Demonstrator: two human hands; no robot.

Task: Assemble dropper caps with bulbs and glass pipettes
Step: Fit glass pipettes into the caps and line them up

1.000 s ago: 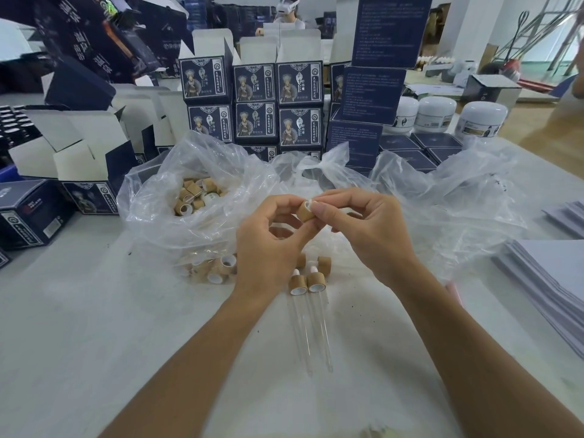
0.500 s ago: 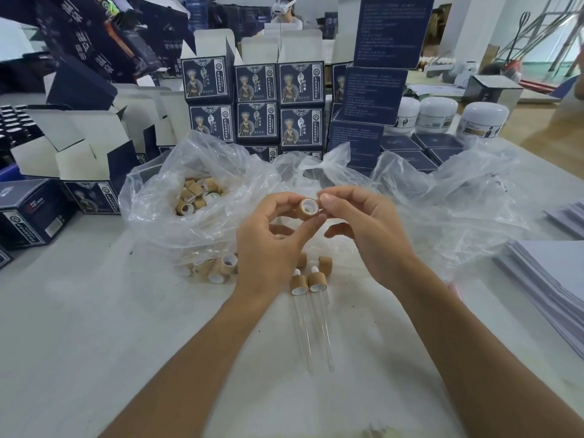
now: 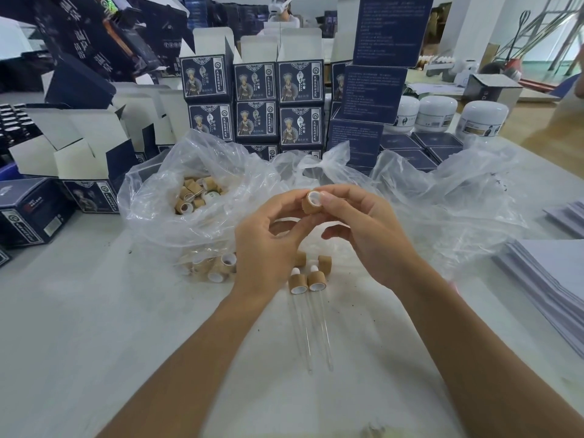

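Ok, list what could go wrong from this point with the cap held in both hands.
1. The cap is only pinched at fingertip level between the left hand and right hand; it may slip and fall onto the table.
2. The two finished droppers lie directly below the hands; a dropped cap or a lowered wrist might roll them or crack the glass.

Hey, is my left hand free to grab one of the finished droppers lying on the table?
Probably not yet: the left hand pinches the cap together with the right hand. The droppers lie uncovered just below.
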